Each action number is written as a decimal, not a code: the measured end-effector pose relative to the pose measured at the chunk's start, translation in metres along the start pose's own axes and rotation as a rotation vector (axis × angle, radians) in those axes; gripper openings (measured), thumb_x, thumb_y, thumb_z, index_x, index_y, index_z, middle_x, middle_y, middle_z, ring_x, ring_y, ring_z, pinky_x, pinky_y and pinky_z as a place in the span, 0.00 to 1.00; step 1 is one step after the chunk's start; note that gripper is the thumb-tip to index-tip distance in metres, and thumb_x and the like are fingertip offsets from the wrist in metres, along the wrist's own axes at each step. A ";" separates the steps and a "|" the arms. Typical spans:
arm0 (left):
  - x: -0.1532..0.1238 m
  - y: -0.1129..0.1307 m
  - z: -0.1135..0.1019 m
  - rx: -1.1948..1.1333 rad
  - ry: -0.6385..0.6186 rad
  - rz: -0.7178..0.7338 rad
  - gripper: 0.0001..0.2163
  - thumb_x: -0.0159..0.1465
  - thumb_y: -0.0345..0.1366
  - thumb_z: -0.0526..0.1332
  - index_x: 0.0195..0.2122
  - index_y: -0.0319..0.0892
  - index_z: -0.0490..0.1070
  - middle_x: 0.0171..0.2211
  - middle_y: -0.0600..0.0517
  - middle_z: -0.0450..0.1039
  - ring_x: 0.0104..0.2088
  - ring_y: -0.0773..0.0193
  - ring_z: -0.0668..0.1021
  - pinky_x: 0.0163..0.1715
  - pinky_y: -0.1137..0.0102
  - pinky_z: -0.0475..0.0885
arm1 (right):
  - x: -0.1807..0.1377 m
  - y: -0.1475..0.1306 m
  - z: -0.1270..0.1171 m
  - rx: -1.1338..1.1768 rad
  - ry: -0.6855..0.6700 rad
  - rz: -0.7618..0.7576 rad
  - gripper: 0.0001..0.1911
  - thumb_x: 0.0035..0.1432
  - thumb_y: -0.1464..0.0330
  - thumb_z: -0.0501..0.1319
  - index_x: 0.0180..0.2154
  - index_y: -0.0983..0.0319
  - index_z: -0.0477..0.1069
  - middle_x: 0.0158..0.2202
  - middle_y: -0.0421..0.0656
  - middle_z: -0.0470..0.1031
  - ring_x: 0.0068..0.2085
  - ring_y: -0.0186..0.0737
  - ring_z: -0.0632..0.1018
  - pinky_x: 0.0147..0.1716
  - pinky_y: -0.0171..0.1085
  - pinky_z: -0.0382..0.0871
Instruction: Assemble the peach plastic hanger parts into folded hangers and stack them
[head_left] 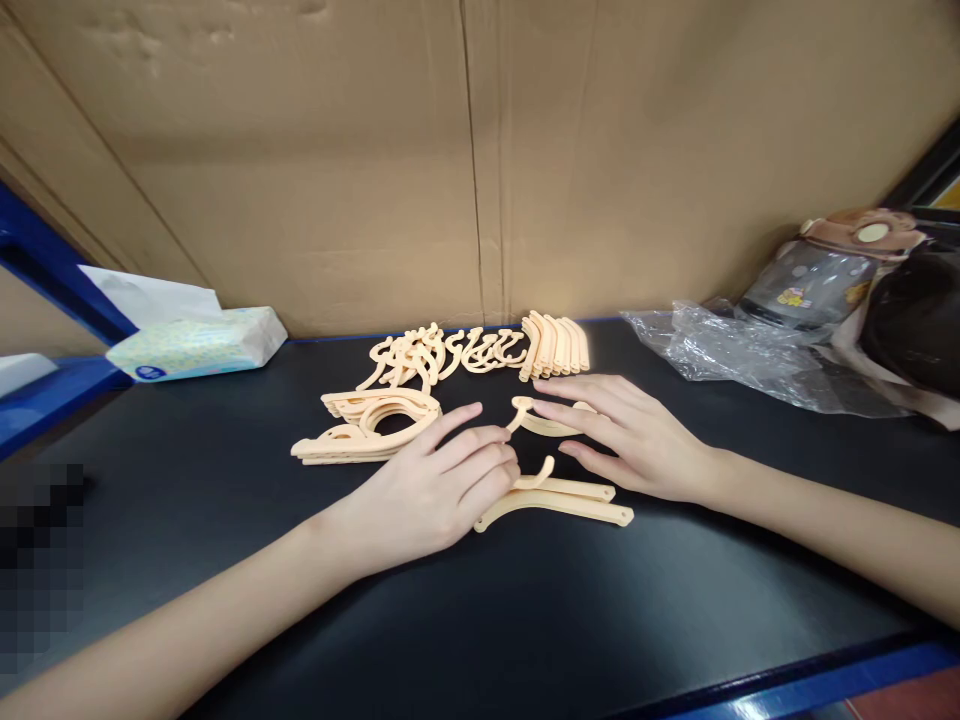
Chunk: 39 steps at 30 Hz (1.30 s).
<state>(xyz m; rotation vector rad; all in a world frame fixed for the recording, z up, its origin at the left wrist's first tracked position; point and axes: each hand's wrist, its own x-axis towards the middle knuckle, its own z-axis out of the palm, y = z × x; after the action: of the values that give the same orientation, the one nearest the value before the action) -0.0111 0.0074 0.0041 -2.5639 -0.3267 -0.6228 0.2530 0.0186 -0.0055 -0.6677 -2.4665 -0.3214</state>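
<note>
My left hand (450, 485) is closed over a cream plastic hook (520, 408). The hook's end shows beyond my fingertips, and its middle is hidden by them. Just below those fingers lie two long curved hanger arms (562, 505), side by side on the black table. My right hand (637, 435) hovers with fingers spread over another curved hanger arm (551, 427); whether the fingers touch it I cannot tell. Left of my left hand rests a stack of folded hangers (360, 425).
Behind my hands are a pile of loose hooks (420, 355) and a row of hanger arms (555, 345). A tissue pack (202, 342) stands back left. At right lie a clear plastic bag (712, 345) and a clear bottle (810, 275). Cardboard (337, 170) walls the back.
</note>
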 end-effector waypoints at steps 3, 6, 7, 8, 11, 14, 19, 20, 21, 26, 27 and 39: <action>0.003 0.006 -0.002 0.011 0.051 0.050 0.08 0.69 0.25 0.54 0.40 0.36 0.73 0.41 0.50 0.79 0.47 0.61 0.77 0.61 0.59 0.63 | 0.001 -0.004 -0.001 -0.051 0.011 -0.038 0.19 0.66 0.71 0.55 0.58 0.62 0.63 0.59 0.53 0.68 0.58 0.44 0.70 0.51 0.45 0.70; 0.005 0.010 -0.004 0.027 0.082 0.092 0.09 0.69 0.26 0.53 0.39 0.38 0.74 0.41 0.51 0.79 0.46 0.63 0.78 0.61 0.60 0.64 | 0.003 -0.007 -0.002 -0.070 -0.004 -0.068 0.18 0.67 0.71 0.55 0.57 0.61 0.65 0.56 0.51 0.71 0.54 0.42 0.73 0.49 0.42 0.70; 0.005 0.011 -0.005 0.028 0.079 0.098 0.10 0.69 0.26 0.53 0.39 0.39 0.74 0.41 0.52 0.80 0.46 0.64 0.77 0.61 0.61 0.64 | 0.003 -0.007 -0.002 -0.070 -0.005 -0.074 0.17 0.67 0.71 0.55 0.57 0.62 0.65 0.54 0.50 0.73 0.52 0.41 0.74 0.48 0.42 0.70; 0.006 0.011 -0.005 0.027 0.074 0.098 0.10 0.69 0.26 0.53 0.39 0.39 0.74 0.41 0.52 0.80 0.46 0.64 0.77 0.62 0.61 0.63 | 0.003 -0.008 -0.002 -0.070 -0.005 -0.077 0.17 0.67 0.71 0.55 0.56 0.63 0.66 0.52 0.49 0.75 0.50 0.41 0.75 0.47 0.41 0.71; 0.006 0.011 -0.006 0.010 0.066 0.099 0.10 0.69 0.26 0.53 0.40 0.39 0.74 0.41 0.53 0.79 0.46 0.65 0.77 0.63 0.61 0.61 | 0.004 -0.007 -0.002 -0.080 0.025 -0.069 0.16 0.67 0.70 0.55 0.55 0.66 0.67 0.44 0.48 0.77 0.44 0.40 0.76 0.42 0.39 0.72; 0.006 0.010 -0.006 -0.009 0.069 0.102 0.09 0.69 0.26 0.53 0.40 0.39 0.73 0.42 0.53 0.79 0.47 0.65 0.77 0.64 0.61 0.59 | 0.003 -0.007 -0.002 -0.097 0.057 -0.077 0.14 0.67 0.72 0.55 0.53 0.67 0.69 0.39 0.48 0.77 0.38 0.39 0.74 0.37 0.38 0.72; 0.004 0.008 -0.003 -0.031 0.054 0.078 0.08 0.69 0.26 0.54 0.43 0.37 0.72 0.44 0.51 0.79 0.49 0.62 0.77 0.63 0.59 0.60 | 0.003 -0.006 -0.004 -0.045 0.082 -0.052 0.12 0.68 0.72 0.52 0.50 0.66 0.70 0.37 0.46 0.75 0.36 0.38 0.73 0.35 0.37 0.71; 0.004 0.007 -0.003 -0.046 0.049 0.059 0.07 0.69 0.28 0.55 0.44 0.37 0.72 0.44 0.51 0.79 0.50 0.61 0.77 0.63 0.59 0.60 | 0.002 -0.006 -0.004 -0.048 0.095 -0.044 0.12 0.68 0.71 0.52 0.49 0.65 0.70 0.36 0.46 0.75 0.36 0.38 0.73 0.35 0.37 0.71; 0.004 0.006 -0.002 -0.067 0.046 0.033 0.06 0.69 0.30 0.56 0.44 0.37 0.71 0.43 0.51 0.79 0.50 0.61 0.77 0.63 0.59 0.60 | 0.002 -0.006 -0.004 -0.058 0.108 -0.036 0.11 0.68 0.71 0.52 0.48 0.64 0.70 0.36 0.46 0.75 0.35 0.38 0.73 0.34 0.37 0.70; 0.004 0.002 -0.003 -0.068 0.106 -0.136 0.09 0.69 0.39 0.58 0.38 0.41 0.73 0.41 0.53 0.80 0.47 0.61 0.78 0.61 0.58 0.60 | -0.002 -0.007 -0.003 -0.089 0.169 -0.027 0.06 0.64 0.70 0.59 0.42 0.63 0.73 0.34 0.44 0.77 0.33 0.37 0.74 0.32 0.38 0.69; 0.005 0.002 -0.004 -0.025 0.122 -0.182 0.08 0.69 0.38 0.58 0.37 0.42 0.73 0.41 0.53 0.80 0.45 0.61 0.78 0.60 0.58 0.61 | -0.003 -0.007 -0.003 -0.083 0.182 -0.038 0.06 0.64 0.71 0.59 0.42 0.63 0.73 0.34 0.44 0.77 0.33 0.37 0.74 0.32 0.38 0.69; 0.008 0.006 -0.004 -0.126 0.110 -0.385 0.07 0.66 0.35 0.59 0.43 0.43 0.74 0.36 0.53 0.79 0.38 0.61 0.78 0.49 0.59 0.61 | 0.002 -0.017 -0.014 -0.086 0.185 -0.259 0.10 0.63 0.74 0.60 0.47 0.66 0.72 0.32 0.43 0.81 0.34 0.36 0.80 0.33 0.35 0.74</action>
<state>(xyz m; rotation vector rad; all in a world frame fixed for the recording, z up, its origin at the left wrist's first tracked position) -0.0035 0.0013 0.0086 -2.5896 -0.7763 -0.9445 0.2492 -0.0005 0.0053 -0.3335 -2.3707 -0.5650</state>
